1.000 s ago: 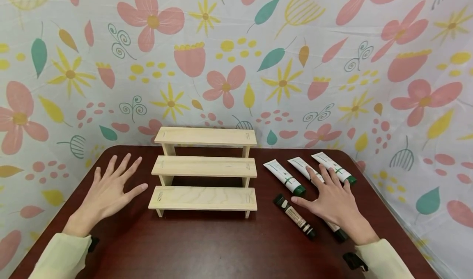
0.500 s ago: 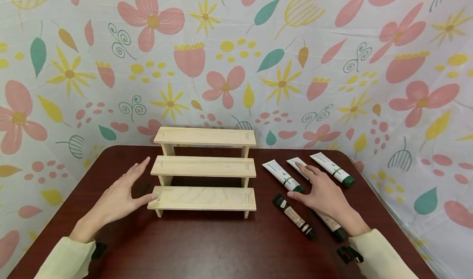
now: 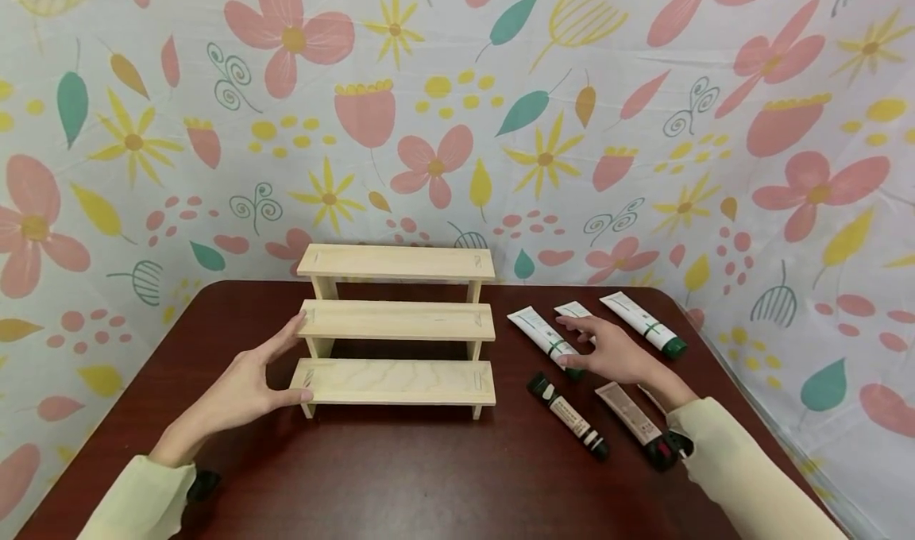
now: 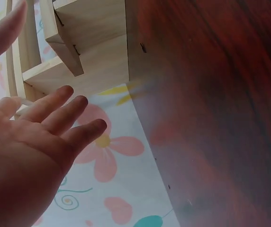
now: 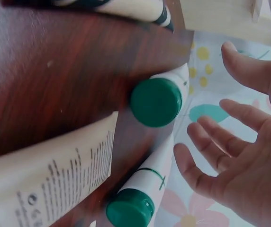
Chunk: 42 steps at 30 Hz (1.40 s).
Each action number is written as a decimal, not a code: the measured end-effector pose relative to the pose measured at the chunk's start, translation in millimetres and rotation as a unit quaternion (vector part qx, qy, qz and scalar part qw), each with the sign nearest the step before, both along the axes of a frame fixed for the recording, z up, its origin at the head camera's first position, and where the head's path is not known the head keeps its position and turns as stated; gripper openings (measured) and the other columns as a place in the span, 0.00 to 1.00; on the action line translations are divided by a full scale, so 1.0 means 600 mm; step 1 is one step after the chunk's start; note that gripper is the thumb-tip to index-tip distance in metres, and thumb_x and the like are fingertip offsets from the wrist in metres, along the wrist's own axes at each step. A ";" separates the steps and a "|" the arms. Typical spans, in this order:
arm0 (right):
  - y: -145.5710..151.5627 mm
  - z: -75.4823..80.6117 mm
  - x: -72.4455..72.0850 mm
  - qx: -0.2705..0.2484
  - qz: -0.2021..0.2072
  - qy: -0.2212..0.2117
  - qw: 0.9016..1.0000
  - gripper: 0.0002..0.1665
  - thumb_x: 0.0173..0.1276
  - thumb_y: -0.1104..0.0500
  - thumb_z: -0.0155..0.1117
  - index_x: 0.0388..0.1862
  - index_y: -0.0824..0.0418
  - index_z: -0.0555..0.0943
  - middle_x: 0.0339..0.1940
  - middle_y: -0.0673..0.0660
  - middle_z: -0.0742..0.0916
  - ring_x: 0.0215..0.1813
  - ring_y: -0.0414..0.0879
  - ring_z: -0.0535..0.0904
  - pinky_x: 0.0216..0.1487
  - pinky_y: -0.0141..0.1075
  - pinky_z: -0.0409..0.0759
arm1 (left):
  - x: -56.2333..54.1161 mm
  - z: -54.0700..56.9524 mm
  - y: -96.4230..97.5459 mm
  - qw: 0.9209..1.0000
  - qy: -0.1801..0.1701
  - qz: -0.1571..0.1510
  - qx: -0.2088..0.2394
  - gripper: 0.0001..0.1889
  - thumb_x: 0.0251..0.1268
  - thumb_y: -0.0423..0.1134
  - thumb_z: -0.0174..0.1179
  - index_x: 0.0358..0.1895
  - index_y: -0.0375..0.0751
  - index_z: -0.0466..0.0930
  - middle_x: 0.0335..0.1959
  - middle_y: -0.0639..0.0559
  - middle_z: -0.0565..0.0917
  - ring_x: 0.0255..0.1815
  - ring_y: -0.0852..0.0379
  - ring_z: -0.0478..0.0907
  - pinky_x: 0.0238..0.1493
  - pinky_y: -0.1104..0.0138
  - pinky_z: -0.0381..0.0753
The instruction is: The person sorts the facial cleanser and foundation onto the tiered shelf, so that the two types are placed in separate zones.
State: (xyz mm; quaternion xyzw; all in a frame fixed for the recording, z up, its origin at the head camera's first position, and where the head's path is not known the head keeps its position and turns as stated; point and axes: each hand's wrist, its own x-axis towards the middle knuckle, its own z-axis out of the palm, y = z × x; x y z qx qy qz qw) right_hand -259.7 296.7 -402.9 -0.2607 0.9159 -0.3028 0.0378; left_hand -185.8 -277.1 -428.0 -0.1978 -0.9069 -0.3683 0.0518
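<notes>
My left hand (image 3: 239, 389) is at the left end of a three-step wooden display stand (image 3: 400, 381). Its thumb lies at the lowest step's corner and its fingertips at the middle step. In the left wrist view, the fingers (image 4: 55, 106) are spread and loosely bent beside the wood. My right hand (image 3: 611, 352) hovers over the white tubes with green caps, fingers slightly bent and holding nothing. Its thumb overlaps the left white tube (image 3: 536, 329), and the hand partly hides the middle white tube (image 3: 573, 310). The right wrist view shows a green cap (image 5: 155, 101) apart from the fingers.
A third white tube (image 3: 643, 323) lies at the far right. Nearer are a black-and-beige tube (image 3: 569, 417) and a pinkish-beige tube (image 3: 625, 410) with a black cap, beside the right wrist. A flower-patterned cloth (image 3: 429, 127) hangs behind the dark red table (image 3: 400, 476).
My left hand has moved right to the stand's end. My right hand has moved left and drawn its fingers together, uncovering the right white tube and more of the pinkish-beige one.
</notes>
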 end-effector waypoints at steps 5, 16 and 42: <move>0.008 -0.004 -0.021 -0.004 0.009 -0.046 0.999 0.42 0.72 0.57 0.75 0.78 0.71 0.69 0.56 0.67 0.82 0.45 0.54 0.80 0.36 0.39 0.76 | -0.002 -0.004 -0.002 1.000 -0.009 -0.009 0.024 0.61 0.55 0.44 0.83 0.88 0.55 0.48 0.83 0.42 0.61 0.76 0.35 0.68 0.67 0.32 0.65; 0.024 -0.012 -0.062 -0.013 0.027 -0.115 0.993 0.40 0.72 0.59 0.75 0.75 0.75 0.71 0.51 0.66 0.83 0.40 0.54 0.84 0.36 0.38 0.79 | -0.011 -0.008 -0.017 0.997 -0.022 -0.036 0.062 0.60 0.56 0.39 0.82 0.87 0.55 0.49 0.78 0.41 0.69 0.71 0.40 0.75 0.65 0.66 0.76; 0.028 -0.028 -0.096 -0.006 0.043 -0.193 0.980 0.39 0.76 0.59 0.70 0.78 0.72 0.67 0.60 0.69 0.80 0.44 0.53 0.84 0.41 0.47 0.85 | -0.023 -0.022 -0.040 0.989 -0.037 -0.082 0.121 0.59 0.55 0.33 0.82 0.87 0.48 0.53 0.67 0.38 0.81 0.62 0.44 0.83 0.61 0.65 0.79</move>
